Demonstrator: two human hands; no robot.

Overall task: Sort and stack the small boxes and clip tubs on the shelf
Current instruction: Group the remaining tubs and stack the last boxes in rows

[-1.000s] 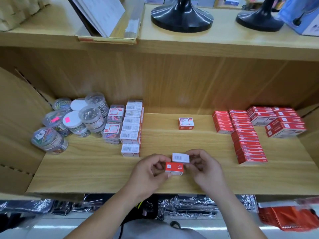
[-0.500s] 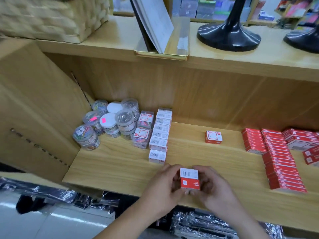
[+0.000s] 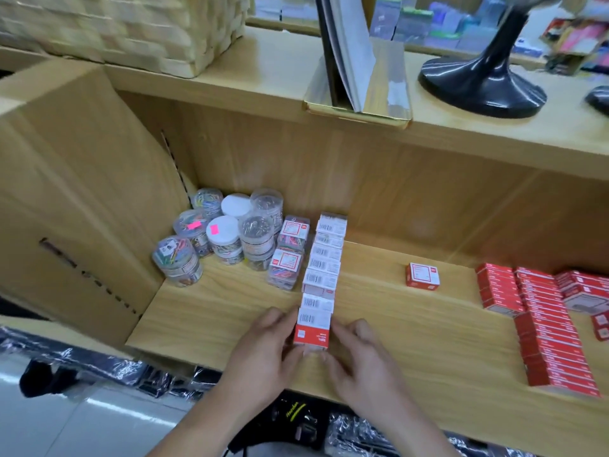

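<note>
While clamped at the near end of the box row (image 3: 325, 258), small box (image 3: 312, 328) gripped from both sides: left hand (image 3: 263, 352) and right hand (image 3: 361, 362), fingers (image 3: 280, 319) curled tight on its flanks. Risk of skewing on set-down, or knocking the row's nearest box askew, through crowded fingers.

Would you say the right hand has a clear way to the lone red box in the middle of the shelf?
Probably yes, once free: the right hand and left hand both hold the small box at the front of the row. The lone red box stands apart, with only bare shelf between.
</note>
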